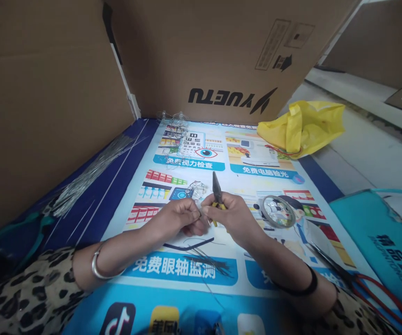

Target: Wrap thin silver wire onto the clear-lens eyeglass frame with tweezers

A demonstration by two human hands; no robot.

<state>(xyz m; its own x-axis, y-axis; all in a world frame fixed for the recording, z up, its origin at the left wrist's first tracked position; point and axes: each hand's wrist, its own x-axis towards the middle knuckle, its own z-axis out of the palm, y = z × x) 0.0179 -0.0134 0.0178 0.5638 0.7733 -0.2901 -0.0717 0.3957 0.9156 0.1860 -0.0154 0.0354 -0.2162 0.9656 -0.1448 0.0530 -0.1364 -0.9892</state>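
Note:
My right hand (234,214) is closed around needle-nose pliers (216,187) with yellow handles, their dark jaws pointing up and away from me. Its thumb and forefinger meet the fingertips of my left hand (185,216), which is closed in a pinch. Between and just beyond the fingers is a small openwork shape of thin wire (197,189); the part inside the fingertips is hidden. Loose dark wires (207,263) lie on the printed sheet (227,184) below my hands.
At left lies a bundle of straight wires (85,177). Tangled wire pieces (174,128) sit at the back by a cardboard box (221,51). To the right are a tape roll (277,211), red-handled scissors (356,277), a yellow bag (305,128) and a teal bag (378,237).

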